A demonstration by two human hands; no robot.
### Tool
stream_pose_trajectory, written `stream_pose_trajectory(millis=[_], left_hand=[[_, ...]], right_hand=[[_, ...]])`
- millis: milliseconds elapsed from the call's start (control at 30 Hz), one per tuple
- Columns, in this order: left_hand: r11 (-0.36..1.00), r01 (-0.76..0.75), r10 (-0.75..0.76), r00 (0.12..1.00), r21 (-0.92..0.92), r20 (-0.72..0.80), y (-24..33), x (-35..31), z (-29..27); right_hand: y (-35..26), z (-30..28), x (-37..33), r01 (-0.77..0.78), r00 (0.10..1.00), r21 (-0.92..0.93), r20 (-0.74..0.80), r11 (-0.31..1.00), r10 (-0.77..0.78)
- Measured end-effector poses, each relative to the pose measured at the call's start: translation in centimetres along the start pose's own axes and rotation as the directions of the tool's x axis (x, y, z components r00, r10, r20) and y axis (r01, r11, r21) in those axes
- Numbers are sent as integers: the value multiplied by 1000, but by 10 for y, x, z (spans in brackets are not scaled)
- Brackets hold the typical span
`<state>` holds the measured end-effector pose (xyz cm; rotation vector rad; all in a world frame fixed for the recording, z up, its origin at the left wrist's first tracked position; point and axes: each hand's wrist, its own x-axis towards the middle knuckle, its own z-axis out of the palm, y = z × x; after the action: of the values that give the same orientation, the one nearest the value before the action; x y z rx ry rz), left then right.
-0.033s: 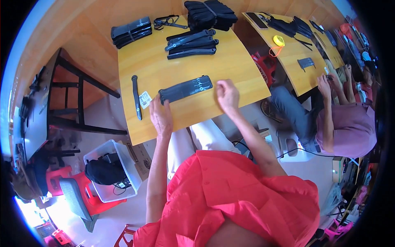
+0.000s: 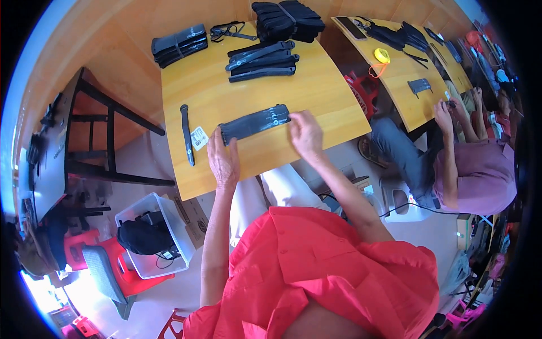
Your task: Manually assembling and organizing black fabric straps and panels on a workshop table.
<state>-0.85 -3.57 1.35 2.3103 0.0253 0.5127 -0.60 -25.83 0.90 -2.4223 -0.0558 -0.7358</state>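
Observation:
On the wooden table in front of me lies a flat black band with white printing near its right end. My left hand rests at the band's left end, fingers stretched forward and thumb apart. At the other end, my right hand has its fingers curled in, with the tips pinching the band's right edge. The undersides of those fingers are hidden. Left of the band are a small white printed card and a narrow black strap lying lengthwise.
Folded black straps and bundled black bands lie toward the back, beside a larger tied black bundle. A co-worker in a purple shirt sits at the right-hand table, which holds a yellow tape measure. A clear bin stands lower left.
My right hand has moved a little left, and its fingertips now meet the right end of the black band. My left hand has barely shifted.

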Motion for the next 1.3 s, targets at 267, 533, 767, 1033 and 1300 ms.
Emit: stream_pose_trajectory(millis=[267,533,767,1033,1300], left_hand=[[909,-253,152,941,331,303,-13,-2,7],[847,-374,202,884,378,421,-17,-3,6],[853,-343,176,899,394,402,-16,1,3],[980,-163,142,975,113,169,-20,-1,-20],[910,180,-197,980,374,10,-54,22,-62]], right_hand=[[-41,45,-11,283,903,-119,367,952,-223],[-33,49,-9,287,875,-141,442,948,-199],[-5,34,1,258,915,-260,376,930,-149],[26,12,-3,-75,992,-101,92,992,85],[34,14,-4,-370,900,411,-63,833,431]])
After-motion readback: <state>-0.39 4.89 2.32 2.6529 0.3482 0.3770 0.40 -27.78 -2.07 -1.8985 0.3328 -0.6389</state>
